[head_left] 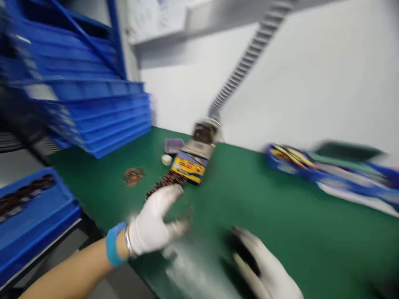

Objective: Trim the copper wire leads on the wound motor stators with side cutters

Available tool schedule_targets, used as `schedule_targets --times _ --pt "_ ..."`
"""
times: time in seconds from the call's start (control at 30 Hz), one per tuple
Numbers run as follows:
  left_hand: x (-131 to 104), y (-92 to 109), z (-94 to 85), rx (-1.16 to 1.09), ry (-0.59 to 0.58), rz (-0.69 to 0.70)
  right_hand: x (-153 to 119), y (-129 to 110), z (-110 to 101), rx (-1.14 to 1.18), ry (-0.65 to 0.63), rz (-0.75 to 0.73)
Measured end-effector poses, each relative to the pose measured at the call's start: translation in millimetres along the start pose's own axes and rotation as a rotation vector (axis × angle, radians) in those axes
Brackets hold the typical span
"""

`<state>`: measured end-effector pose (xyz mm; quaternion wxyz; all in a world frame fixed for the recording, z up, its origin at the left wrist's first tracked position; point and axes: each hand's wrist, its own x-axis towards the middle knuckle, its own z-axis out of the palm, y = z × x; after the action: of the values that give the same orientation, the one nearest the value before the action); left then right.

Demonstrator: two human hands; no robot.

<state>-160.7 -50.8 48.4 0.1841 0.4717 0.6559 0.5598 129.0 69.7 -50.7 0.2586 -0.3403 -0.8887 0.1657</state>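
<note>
My left hand [156, 220] wears a white glove, with a blue band [114, 245] around the wrist. Its thumb and fingers are spread apart above the green work surface [237, 187], with nothing clear between them. Just beyond it lies a row of small dark-red and black parts [170, 178], partly hidden by the hand. At the lower right is my right hand [262, 265], also in a white glove with dark fingertips. A dark gap parts its fingers, and I see no object held there. Motion blurs both hands.
A yellow and blue box [190, 166] stands beyond my left hand, near a white cap [166, 159] and a purple tray [173, 145]. Left are a small copper-coloured pile [133, 176] and stacked blue crates [109, 120]. A blue bin [286, 162] holds tools at right.
</note>
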Motion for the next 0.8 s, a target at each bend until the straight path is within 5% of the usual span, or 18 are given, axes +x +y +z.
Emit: schedule_targets --times 0.03,0.1,0.13,0.2,0.3,0.4,0.53,0.63,0.7,0.73,0.8 --pt "-24.9 1.3 25.6 0.134 -0.355 0.151 -6.5 -2.8 -4.8 0.014 0.028 -0.001" --pt "-59.4 2.4 68.1 0.29 -0.836 0.339 -14.5 -4.5 -12.2 0.025 0.105 0.019" --pt "-68.8 1.1 86.9 0.351 -0.981 0.398 -17.2 -3.4 -15.2 0.033 0.139 0.028" --pt "-74.2 -5.0 120.1 0.447 -1.063 0.409 -23.1 0.1 -20.8 0.043 0.207 0.05" --pt "-59.5 -19.1 147.1 0.632 -0.909 0.337 -33.7 4.8 -27.7 0.043 0.216 0.133" --pt "-39.5 -31.3 139.1 0.803 -0.74 0.239 -38.7 10.4 -30.5 0.053 0.173 0.221" --pt "-27.2 -36.1 94.9 0.931 -0.469 0.223 -33.9 18.2 -29.5 0.074 0.103 0.18" --pt "-19.8 -34.6 47.6 0.969 0.047 0.19 -30.1 21.5 -27.7 0.088 0.078 0.134" --pt "-11.8 -35.3 16.3 0.974 0.363 -0.038 -29.0 23.0 -26.4 0.09 0.065 0.139" --pt "-7.0 -37.3 3.0 0.951 0.399 -0.182 -28.6 23.6 -25.7 0.088 0.06 0.15" --pt "3.0 -44.6 -15.9 0.837 0.265 -0.389 -27.9 24.5 -24.3 0.086 0.058 0.164"
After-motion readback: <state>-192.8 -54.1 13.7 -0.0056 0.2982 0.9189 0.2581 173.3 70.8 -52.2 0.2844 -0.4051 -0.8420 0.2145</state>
